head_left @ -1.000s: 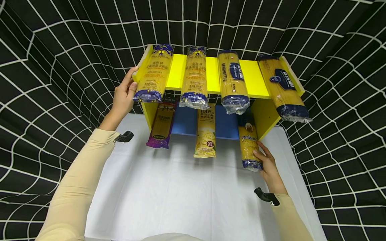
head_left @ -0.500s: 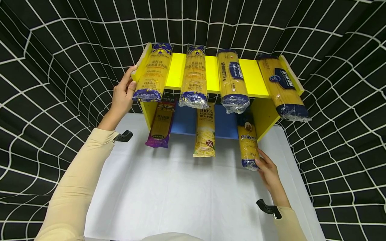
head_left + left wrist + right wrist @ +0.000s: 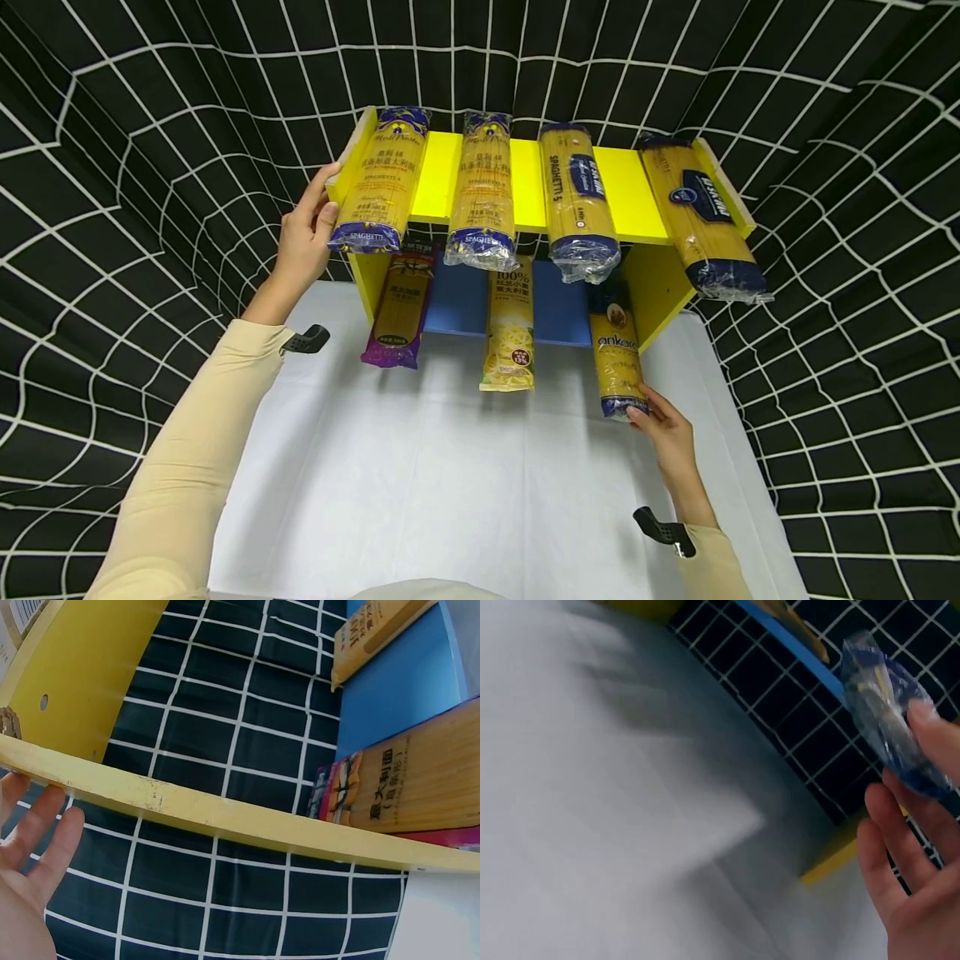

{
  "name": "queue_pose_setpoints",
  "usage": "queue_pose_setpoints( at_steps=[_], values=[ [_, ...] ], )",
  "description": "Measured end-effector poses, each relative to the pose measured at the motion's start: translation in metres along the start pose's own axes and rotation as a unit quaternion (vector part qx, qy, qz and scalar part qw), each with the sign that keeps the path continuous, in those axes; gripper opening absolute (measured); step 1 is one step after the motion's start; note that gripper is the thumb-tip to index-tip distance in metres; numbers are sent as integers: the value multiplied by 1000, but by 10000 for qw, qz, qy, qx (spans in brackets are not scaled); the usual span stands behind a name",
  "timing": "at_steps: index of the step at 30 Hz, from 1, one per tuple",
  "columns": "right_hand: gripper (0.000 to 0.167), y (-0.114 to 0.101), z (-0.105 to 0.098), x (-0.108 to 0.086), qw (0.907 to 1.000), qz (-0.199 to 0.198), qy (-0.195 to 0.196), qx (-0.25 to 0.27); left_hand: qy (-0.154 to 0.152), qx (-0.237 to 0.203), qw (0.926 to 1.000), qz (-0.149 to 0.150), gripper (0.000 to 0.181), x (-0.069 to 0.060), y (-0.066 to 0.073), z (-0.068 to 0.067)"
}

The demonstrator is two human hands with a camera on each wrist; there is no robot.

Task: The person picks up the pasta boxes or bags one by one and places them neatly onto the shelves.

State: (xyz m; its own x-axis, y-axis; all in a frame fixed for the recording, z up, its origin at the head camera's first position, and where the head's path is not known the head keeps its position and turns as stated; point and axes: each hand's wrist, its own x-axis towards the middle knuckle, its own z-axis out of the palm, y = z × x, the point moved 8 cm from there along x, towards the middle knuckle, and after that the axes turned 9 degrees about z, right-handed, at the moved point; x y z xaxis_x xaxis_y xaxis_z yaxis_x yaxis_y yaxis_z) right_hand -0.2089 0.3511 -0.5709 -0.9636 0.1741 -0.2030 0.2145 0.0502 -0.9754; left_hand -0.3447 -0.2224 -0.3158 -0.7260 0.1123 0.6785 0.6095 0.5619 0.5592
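Observation:
In the head view, my left hand (image 3: 303, 237) rests against the left side panel of the yellow shelf (image 3: 435, 187). Its fingers (image 3: 52, 851) touch the panel's outer face in the left wrist view, looking fairly straight. My right hand (image 3: 666, 429) is at the near end of a yellow-and-blue pasta pack (image 3: 617, 358) on the lower right of the shelf. The thumb lies on the clear-and-blue wrapper end (image 3: 892, 712), with fingers along its side and below. This pack sticks out over the front edge, its back end in the shelf's shade.
Two blue-and-yellow spaghetti packs (image 3: 382, 183) and two navy-labelled ones (image 3: 577, 196) lie on the upper tier. A purple-ended pack (image 3: 401, 308) and a yellow pack (image 3: 510, 325) lie on the blue lower board (image 3: 457, 300). White cloth (image 3: 465, 483) spreads below; black grid cloth surrounds everything.
My right hand has slid down the pasta pack's side toward its near end, the thumb now at the tip. The pack's end sits slightly farther back. My left hand stays on the panel.

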Motion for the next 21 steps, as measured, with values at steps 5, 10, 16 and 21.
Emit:
queue_pose_setpoints(
  at_steps=[5, 10, 16, 21],
  values=[
    [54, 0, 0, 6, 9992, 69, 305, 233, 32, 9, 10000, 42, 46, 1, 0, -2],
    [51, -1, 1, 11, 9978, 53, 476, 463, 17, 9, 10000, 20, 46, 0, -1, -2],
    [48, -1, 3, 13, 9914, 110, 973, 868, -67, -21, 9999, -82, 47, -1, -2, 0],
    [48, -8, 8, 10, 9895, 209, 1100, 919, -62, -32, 9999, -77, 47, -1, -1, 0]
  ],
)
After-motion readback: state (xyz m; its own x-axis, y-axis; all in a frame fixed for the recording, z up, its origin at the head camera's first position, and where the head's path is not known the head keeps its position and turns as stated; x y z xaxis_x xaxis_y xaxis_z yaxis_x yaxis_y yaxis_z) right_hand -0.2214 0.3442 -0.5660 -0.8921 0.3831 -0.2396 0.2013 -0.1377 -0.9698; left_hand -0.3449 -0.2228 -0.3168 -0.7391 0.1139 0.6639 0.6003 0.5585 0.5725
